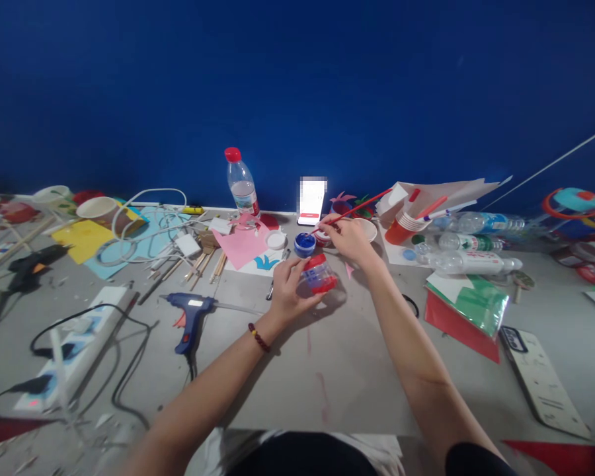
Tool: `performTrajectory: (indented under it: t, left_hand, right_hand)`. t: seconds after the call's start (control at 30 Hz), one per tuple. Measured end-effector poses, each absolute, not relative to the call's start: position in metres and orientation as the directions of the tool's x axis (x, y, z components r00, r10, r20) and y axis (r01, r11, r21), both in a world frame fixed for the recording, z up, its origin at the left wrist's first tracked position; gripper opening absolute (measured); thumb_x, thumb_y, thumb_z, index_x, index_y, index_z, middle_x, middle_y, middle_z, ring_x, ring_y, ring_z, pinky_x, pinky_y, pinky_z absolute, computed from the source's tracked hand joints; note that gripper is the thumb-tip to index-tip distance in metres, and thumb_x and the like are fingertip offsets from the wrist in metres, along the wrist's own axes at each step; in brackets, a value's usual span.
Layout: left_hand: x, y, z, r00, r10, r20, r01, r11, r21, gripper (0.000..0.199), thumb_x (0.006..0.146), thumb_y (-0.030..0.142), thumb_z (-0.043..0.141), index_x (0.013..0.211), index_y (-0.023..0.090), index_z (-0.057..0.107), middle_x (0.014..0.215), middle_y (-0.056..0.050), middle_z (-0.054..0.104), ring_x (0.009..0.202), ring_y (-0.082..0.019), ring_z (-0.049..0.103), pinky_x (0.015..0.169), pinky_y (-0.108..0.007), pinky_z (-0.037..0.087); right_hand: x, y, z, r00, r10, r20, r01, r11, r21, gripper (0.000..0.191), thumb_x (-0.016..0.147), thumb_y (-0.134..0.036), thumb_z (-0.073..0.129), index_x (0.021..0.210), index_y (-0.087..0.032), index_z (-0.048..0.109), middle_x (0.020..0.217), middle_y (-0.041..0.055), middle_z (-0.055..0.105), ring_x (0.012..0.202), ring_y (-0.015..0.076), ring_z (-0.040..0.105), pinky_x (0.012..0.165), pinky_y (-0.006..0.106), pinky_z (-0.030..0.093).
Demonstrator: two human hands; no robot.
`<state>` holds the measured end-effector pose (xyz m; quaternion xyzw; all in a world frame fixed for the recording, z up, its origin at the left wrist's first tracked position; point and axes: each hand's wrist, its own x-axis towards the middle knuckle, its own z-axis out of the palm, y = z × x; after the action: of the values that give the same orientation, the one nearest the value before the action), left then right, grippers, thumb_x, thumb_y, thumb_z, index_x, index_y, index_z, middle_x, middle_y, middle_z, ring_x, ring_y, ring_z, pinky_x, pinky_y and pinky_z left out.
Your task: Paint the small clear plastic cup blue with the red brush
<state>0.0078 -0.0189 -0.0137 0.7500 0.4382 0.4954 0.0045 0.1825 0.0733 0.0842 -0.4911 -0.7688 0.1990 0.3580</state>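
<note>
My left hand (291, 291) is closed around a clear plastic piece (319, 274) with red bands at its ends and blue marks between them. It is held just above the table. In my right hand (351, 239) a thin red paintbrush (364, 204) is pinched near its lower end, its handle slanting up to the right. The brush tip reaches into an uncapped jar of blue paint (305, 246). Beside that jar, partly behind my right fingers, is a jar of red paint (322, 238). A white lid (276, 240) lies left of the jars.
Behind the jars a lit phone (311, 200) leans upright. A red-capped bottle (241, 182) stands back left. A blue glue gun (191, 317) and a power strip (77, 350) lie left. Orange cups (401, 228), plastic bottles (476, 262) and another phone (545, 383) are right.
</note>
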Motion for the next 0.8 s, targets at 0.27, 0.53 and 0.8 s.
performTrajectory:
  t: [0.27, 0.53, 0.8]
  left_hand:
    - [0.0128, -0.02, -0.0099, 0.121, 0.646, 0.754, 0.633, -0.635, 0.443, 0.075, 0.074, 0.048, 0.078, 0.136, 0.022, 0.047, 0.119, -0.012, 0.058, 0.108, -0.028, 0.058, 0.094, -0.044, 0.05]
    - [0.0096, -0.0222, -0.0125, 0.131, 0.658, 0.741, 0.638, -0.628, 0.446, 0.075, 0.072, 0.049, 0.079, 0.136, 0.022, 0.047, 0.121, -0.012, 0.057, 0.11, -0.028, 0.058, 0.095, -0.044, 0.049]
    - [0.0091, -0.0205, -0.0134, 0.125, 0.656, 0.744, 0.632, -0.63, 0.45, 0.077, 0.072, 0.048, 0.079, 0.137, 0.024, 0.045, 0.121, -0.012, 0.057, 0.11, -0.028, 0.058, 0.095, -0.044, 0.049]
  right_hand:
    - [0.1861, 0.0705, 0.0814, -0.272, 0.916, 0.296, 0.685, 0.4, -0.608, 0.027, 0.093, -0.019, 0.047, 0.083, -0.02, 0.072, 0.104, 0.0059, 0.076, 0.1, 0.0236, 0.067, 0.095, 0.034, 0.046]
    - [0.182, 0.0719, 0.0767, -0.215, 0.912, 0.35, 0.682, 0.397, -0.614, 0.023, 0.094, -0.023, 0.049, 0.088, -0.019, 0.071, 0.1, 0.008, 0.076, 0.096, 0.0244, 0.069, 0.092, 0.035, 0.046]
    - [0.1787, 0.0706, 0.0774, -0.196, 0.927, 0.319, 0.765, 0.348, -0.542, 0.025, 0.093, -0.023, 0.049, 0.084, -0.019, 0.071, 0.099, 0.0096, 0.076, 0.099, 0.027, 0.069, 0.094, 0.038, 0.047]
